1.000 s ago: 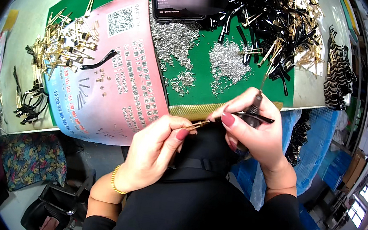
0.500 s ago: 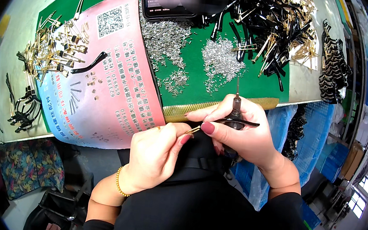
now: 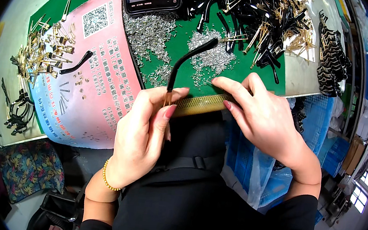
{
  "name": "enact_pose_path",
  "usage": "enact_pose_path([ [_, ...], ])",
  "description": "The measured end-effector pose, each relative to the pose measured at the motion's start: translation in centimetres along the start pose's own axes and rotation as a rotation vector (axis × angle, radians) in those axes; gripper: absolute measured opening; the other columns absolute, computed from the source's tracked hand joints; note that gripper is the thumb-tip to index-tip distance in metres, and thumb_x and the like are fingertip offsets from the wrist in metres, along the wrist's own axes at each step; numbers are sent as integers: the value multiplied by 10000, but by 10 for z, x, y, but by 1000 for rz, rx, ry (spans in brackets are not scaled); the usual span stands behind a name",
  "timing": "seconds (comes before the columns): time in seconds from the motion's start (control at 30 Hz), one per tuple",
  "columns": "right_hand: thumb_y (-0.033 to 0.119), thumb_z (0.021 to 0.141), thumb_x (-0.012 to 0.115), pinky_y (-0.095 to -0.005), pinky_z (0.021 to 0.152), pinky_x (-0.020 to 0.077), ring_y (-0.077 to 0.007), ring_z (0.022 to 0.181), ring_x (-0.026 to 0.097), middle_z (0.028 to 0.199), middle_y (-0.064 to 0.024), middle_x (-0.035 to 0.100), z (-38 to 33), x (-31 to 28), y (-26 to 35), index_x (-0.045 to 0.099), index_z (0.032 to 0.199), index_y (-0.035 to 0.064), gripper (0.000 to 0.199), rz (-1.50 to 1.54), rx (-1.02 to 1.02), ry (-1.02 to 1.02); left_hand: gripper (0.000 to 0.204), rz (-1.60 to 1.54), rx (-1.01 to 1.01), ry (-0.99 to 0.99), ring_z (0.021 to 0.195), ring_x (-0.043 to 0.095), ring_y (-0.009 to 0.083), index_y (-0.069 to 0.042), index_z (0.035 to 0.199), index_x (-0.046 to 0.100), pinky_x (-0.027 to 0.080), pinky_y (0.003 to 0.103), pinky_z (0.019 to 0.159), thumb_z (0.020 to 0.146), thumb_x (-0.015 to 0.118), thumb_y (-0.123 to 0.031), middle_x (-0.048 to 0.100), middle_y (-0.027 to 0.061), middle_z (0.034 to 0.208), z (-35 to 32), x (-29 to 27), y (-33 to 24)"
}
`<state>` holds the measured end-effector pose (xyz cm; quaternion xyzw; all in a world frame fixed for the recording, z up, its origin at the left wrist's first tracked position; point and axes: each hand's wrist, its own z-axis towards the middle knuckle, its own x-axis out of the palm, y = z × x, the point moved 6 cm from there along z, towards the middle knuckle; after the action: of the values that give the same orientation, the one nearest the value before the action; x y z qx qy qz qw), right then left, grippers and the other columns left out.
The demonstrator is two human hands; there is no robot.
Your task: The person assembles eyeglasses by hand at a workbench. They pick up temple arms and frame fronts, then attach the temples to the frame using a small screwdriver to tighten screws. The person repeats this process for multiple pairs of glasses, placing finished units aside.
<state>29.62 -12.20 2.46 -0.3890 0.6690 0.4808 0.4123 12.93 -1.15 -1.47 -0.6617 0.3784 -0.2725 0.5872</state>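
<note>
My left hand (image 3: 143, 133), with a gold bead bracelet at its wrist, pinches the lower end of a black eyeglass temple (image 3: 181, 64). The temple stands up from the fingers, and its curved tip bends right over the small metal parts. My right hand (image 3: 269, 122) is at the table's front edge, index finger stretched to the near side of a pile of tiny silver screw-like pieces (image 3: 211, 56). Its thumb is apart from that finger. Whether a tiny piece is under the fingertip is too small to tell. The screwdriver seen earlier does not show.
A second silver pile (image 3: 150, 34) lies below a phone (image 3: 153, 9). Many black and gold temples (image 3: 250, 13) are heaped at the back right. Gold hinge parts (image 3: 50, 54) and a loose black temple (image 3: 76, 63) lie on the pink-blue printed sheet (image 3: 104, 60). Gold mesh trim (image 3: 203, 104) edges the table.
My hands have moved apart. The left has turned the temple upright. The right has moved toward the silver pile, and the screwdriver it held is out of sight.
</note>
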Motion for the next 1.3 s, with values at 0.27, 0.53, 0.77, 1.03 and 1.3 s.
enact_pose_path([
  [0.27,97,923,641,-387,521,522,-290,607,610,909,-115,499,-2,6,-5,626,1294,200,385,21,-22,-19,228,107,41,76,552,538,55,15,1298,464,459,199,522,1080,437,-46,682,135,1300,20,21,0],
  [0.53,105,933,661,-382,532,509,-265,619,616,902,-91,503,4,7,-4,627,1296,213,381,33,14,4,230,-70,-92,55,578,610,97,15,1283,486,511,247,548,1056,486,-22,706,134,1242,0,11,8],
  [0.77,135,960,591,-406,532,531,-306,624,631,941,-131,527,7,8,-3,544,1387,218,438,-30,7,129,216,10,-162,-40,546,597,67,20,1246,576,499,229,529,1064,519,-82,760,76,933,1,-3,7],
  [1.03,213,1076,428,-235,543,547,-75,632,620,942,-48,556,20,12,33,291,1508,123,461,1213,352,648,205,97,-95,-77,567,641,98,-7,1219,641,521,256,532,1031,571,-49,736,67,849,2,-3,11],
  [1.3,236,1067,446,-249,528,553,-92,638,619,912,-34,514,23,15,29,311,1503,136,467,1261,342,617,233,283,81,-105,645,700,199,12,1216,636,545,315,589,987,615,-20,732,107,842,3,0,10],
])
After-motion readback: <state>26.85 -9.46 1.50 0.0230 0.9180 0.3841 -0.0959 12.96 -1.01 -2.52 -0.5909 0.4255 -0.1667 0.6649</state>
